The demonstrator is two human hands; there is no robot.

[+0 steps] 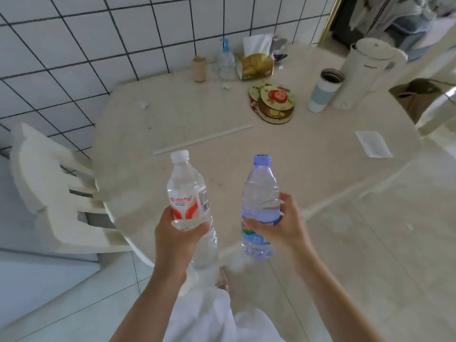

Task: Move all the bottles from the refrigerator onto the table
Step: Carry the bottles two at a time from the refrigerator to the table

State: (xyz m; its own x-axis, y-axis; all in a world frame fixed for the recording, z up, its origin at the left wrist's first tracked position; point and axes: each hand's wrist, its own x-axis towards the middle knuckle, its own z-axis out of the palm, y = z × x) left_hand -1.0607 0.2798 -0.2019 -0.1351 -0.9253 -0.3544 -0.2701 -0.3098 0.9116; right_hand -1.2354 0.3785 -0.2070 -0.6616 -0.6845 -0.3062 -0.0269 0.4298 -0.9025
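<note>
My left hand (176, 236) grips a clear water bottle (188, 191) with a white cap and a red and white label. In my right hand (281, 227) is a blue-tinted water bottle (261, 188) with a blue cap. Both bottles are upright in the air, over the near edge of the round cream table (209, 114). The refrigerator is out of view.
At the back of the table stand a tissue box (255, 64), a small clear pump bottle (225, 59), a beige spool (199, 68), round coasters (272, 102), a tumbler (324, 91) and a white kettle (365, 70). A white stick (202, 139) and paper (373, 143) lie flat. White chair (53, 188) on the left.
</note>
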